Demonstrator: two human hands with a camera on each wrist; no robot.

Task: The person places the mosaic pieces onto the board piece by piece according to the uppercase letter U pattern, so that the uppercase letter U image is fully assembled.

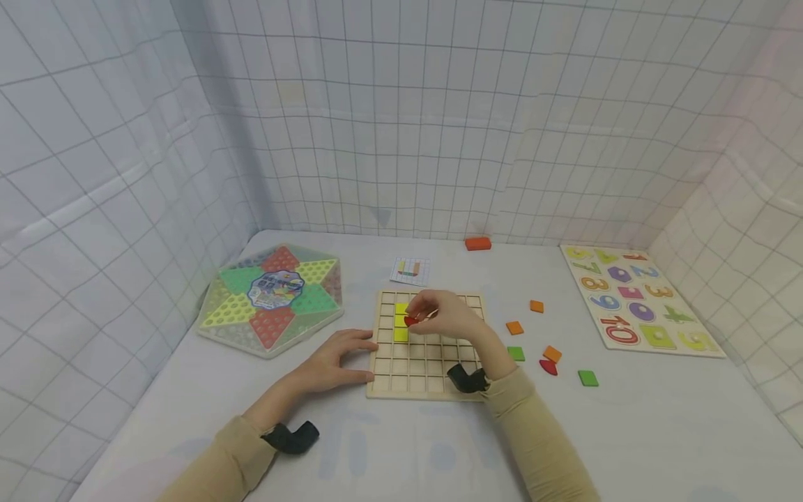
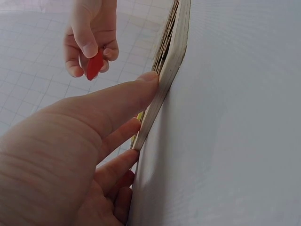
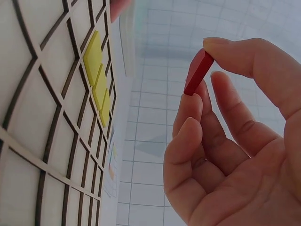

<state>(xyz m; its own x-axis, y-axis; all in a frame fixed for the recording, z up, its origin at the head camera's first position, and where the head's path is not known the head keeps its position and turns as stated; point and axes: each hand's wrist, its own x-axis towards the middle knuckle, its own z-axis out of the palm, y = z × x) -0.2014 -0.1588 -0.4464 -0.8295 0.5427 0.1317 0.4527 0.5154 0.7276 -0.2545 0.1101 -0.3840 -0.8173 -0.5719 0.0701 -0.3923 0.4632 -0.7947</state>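
Observation:
Between thumb and fingertip, my right hand (image 1: 447, 317) pinches a red quarter-round tile (image 3: 199, 71), held above a wooden grid board (image 1: 417, 388). Three yellow square tiles (image 1: 401, 335) sit in a column in the board's upper left cells, partly covered by the right hand in the head view. My left hand (image 1: 332, 362) touches the board's left edge with its fingertips and thumb, the fingers fairly straight. Behind the board lies a small pattern card (image 1: 410, 270) with a coloured figure on a grid.
Right of the board lie orange tiles (image 1: 536, 306), green tiles (image 1: 587, 378) and another red quarter-round tile (image 1: 548, 367). A number puzzle board (image 1: 640, 300) is at far right, a hexagonal star game box (image 1: 270, 300) at left. A red block (image 1: 478, 243) lies near the back wall.

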